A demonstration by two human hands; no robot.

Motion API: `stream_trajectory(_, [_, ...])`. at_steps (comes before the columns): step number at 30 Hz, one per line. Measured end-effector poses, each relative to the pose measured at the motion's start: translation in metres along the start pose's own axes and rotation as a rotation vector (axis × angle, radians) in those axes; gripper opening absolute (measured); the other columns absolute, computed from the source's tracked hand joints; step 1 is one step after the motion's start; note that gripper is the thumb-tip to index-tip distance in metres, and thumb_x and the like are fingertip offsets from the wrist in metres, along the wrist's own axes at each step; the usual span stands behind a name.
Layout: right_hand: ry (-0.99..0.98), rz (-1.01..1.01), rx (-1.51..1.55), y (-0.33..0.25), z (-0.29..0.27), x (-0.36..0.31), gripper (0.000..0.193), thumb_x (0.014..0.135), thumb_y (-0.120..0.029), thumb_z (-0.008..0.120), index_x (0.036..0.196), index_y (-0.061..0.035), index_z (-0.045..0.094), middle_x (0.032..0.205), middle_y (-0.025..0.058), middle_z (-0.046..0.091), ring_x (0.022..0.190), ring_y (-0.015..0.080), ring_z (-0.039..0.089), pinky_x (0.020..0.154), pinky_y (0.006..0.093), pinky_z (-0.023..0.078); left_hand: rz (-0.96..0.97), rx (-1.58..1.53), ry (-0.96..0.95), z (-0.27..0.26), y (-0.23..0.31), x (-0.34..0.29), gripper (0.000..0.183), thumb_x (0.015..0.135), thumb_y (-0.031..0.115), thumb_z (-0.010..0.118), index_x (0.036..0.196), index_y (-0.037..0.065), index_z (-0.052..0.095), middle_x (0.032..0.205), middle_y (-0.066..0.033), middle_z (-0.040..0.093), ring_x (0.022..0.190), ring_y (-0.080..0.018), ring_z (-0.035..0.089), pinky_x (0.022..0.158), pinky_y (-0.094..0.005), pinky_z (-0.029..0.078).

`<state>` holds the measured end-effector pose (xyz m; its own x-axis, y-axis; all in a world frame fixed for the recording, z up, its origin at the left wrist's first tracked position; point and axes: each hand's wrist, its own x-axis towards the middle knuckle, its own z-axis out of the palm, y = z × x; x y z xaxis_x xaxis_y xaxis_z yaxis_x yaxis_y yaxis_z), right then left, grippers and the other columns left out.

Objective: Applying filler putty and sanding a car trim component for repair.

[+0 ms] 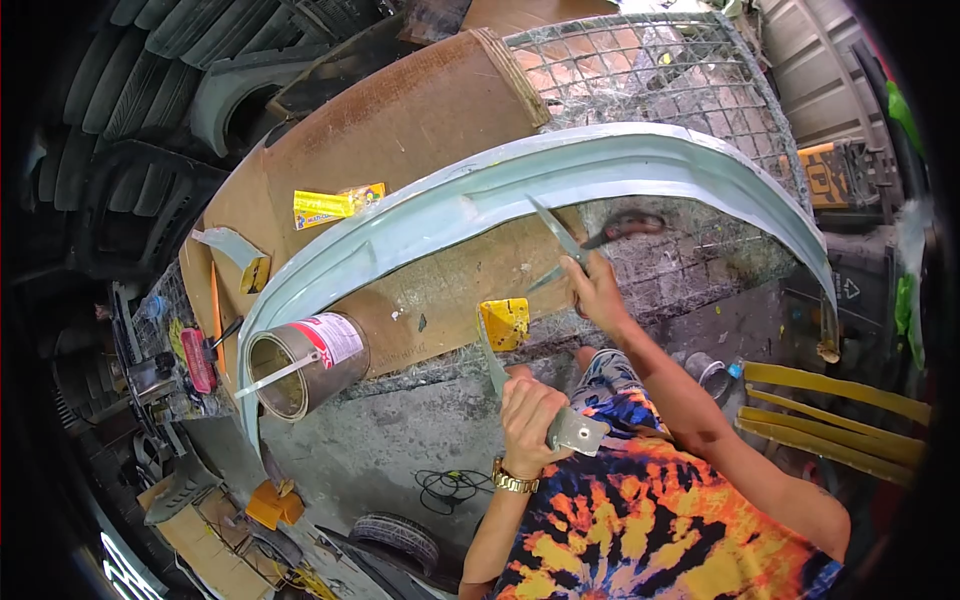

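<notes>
left hand (530, 425) grips a grey strip (578, 433), right hand (597, 290) holds spread shears (557, 229); this looks like trimming, and the next move calls for aligning them

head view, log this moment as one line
left hand: holding flat grey strip | right hand: holding open metal-bladed scissors | nearby: long curved pale blue-grey panel, round silver can

shirt (650, 540): tie-dye, orange, black, blue | wristband (515, 480): gold, linked | shorts (606, 374): grey, patterned
</notes>
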<state>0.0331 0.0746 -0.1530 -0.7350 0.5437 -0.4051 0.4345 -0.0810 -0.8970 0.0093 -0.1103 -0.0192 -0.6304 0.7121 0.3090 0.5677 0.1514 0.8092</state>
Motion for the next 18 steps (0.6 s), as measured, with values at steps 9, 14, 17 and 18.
stream_trajectory(9, [-0.012,-0.119,-0.199,0.011,0.011,0.014,0.019,0.093,-0.013,0.06,0.086,0.003,0.051,0.063,0.0142,0.06,0.049,0.0176,0.06,0.043,0.0353,0.045,0.019,-0.034,-0.002,-0.002,-0.001,0.008,0.038,0.066,0.036,0.074,0.079,0.004,0.059,0.073,-0.0073,0.054,0.07,-0.0284,0.053,0.072,-0.0409,0.041])
stream_trajectory(14, [-0.389,-0.014,-0.47,0.002,-0.02,0.007,0.031,0.086,-0.026,0.064,0.092,0.0038,0.057,0.09,0.0251,0.066,0.09,0.0412,0.063,0.076,0.0468,0.05,-0.024,-0.042,0.079,-0.017,-0.009,0.009,0.04,0.062,0.035,0.078,0.078,0.003,0.059,0.072,-0.0087,0.056,0.07,-0.0291,0.056,0.072,-0.0409,0.044])
stream_trajectory(17, [-0.502,-0.021,-0.805,-0.006,-0.045,0.009,0.03,0.085,-0.025,0.065,0.096,0.0027,0.061,0.093,0.0244,0.066,0.094,0.0397,0.064,0.081,0.046,0.05,-0.038,-0.073,0.144,-0.034,-0.02,0.011,0.053,0.068,0.048,0.083,0.077,0.002,0.058,0.071,-0.0084,0.057,0.069,-0.0269,0.056,0.07,-0.0384,0.047])
stream_trajectory(18, [-0.558,0.005,-0.861,-0.014,-0.051,0.014,0.039,0.084,-0.027,0.068,0.111,-0.0001,0.057,0.097,0.0249,0.066,0.09,0.0425,0.063,0.079,0.0474,0.05,-0.057,-0.093,0.198,-0.04,-0.023,0.009,0.054,0.071,0.05,0.081,0.078,0.002,0.058,0.07,-0.008,0.057,0.068,-0.0258,0.055,0.07,-0.0384,0.048])
